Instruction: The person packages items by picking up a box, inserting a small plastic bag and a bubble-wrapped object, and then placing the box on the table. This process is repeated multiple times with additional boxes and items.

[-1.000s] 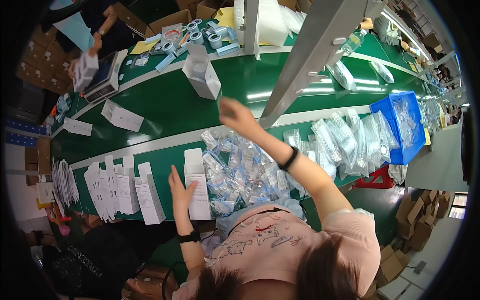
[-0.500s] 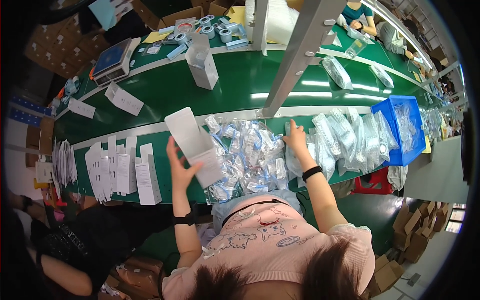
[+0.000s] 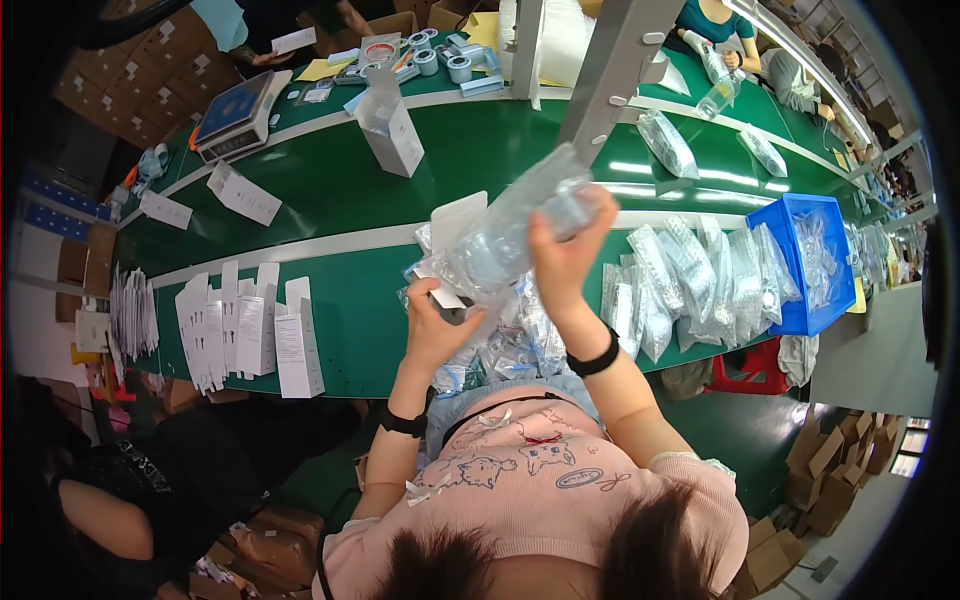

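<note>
My left hand [image 3: 436,335] is closed around an open white carton [image 3: 460,214], its flap standing up. In my right hand [image 3: 572,250] is a bubble-wrapped package [image 3: 505,225], gripped near its upper end and tilted. Its lower end covers the carton's mouth, so I cannot tell whether it is inside. Beneath both hands lies a pile of small clear bags [image 3: 515,350] with white and blue parts. A row of similar bubble-wrapped packages [image 3: 695,280] lies to the right.
Folded white cartons [image 3: 245,330] stand at the left. Farther back are an upright open carton [image 3: 390,135], a scale [image 3: 235,120] and tape rolls [image 3: 425,62]. A blue bin [image 3: 790,265] sits at the right. A metal post [image 3: 610,85] rises ahead; co-workers sit beyond.
My right hand has come left from the row, now carrying a bubble-wrapped package. My left hand has shifted right with the carton. A co-worker's hand with a white item appears at the far left.
</note>
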`<state>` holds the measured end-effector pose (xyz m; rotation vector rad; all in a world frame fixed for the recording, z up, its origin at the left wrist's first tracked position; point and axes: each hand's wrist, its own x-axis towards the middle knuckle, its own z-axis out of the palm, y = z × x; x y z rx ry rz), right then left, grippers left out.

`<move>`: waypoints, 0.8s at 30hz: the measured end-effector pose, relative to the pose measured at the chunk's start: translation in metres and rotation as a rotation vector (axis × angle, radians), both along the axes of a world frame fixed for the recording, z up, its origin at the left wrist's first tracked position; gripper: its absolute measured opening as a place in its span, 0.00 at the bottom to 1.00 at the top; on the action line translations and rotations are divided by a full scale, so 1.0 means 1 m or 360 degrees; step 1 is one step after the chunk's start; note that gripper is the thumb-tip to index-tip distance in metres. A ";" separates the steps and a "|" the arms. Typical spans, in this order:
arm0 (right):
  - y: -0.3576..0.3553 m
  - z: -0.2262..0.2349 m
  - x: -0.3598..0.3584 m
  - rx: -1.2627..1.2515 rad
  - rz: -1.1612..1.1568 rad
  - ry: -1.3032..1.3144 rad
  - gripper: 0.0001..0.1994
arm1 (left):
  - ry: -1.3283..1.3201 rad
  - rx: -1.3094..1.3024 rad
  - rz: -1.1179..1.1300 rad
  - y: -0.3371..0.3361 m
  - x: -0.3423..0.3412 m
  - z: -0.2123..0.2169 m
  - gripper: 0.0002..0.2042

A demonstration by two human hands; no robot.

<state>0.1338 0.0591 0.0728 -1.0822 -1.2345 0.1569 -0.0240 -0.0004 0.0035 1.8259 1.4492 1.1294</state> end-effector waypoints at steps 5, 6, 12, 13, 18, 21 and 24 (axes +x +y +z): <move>0.003 0.002 0.002 -0.0076 0.0400 -0.0749 0.22 | -0.0191 0.0346 -0.0023 0.001 -0.007 -0.018 0.33; 0.002 0.006 0.007 -0.0132 0.0495 -0.1045 0.22 | -0.0234 0.0298 -0.0040 -0.001 -0.009 -0.021 0.33; 0.002 0.009 0.019 -0.0219 0.0824 -0.1189 0.22 | -0.0341 0.0179 0.0048 0.001 -0.003 -0.028 0.35; -0.003 0.007 0.016 -0.0232 0.0927 -0.1218 0.21 | -0.0410 0.0188 0.0068 0.004 -0.001 -0.023 0.35; -0.003 -0.018 0.015 -0.0160 0.1047 -0.1018 0.18 | -0.0774 0.0110 0.0104 0.013 -0.006 -0.024 0.36; 0.010 -0.077 0.027 -0.0733 0.0684 -0.0344 0.16 | -0.0638 0.0098 0.0144 0.000 -0.021 -0.058 0.37; 0.003 -0.149 0.030 -0.1242 0.0554 -0.1083 0.15 | -0.0498 0.0061 0.0123 -0.005 -0.023 -0.062 0.37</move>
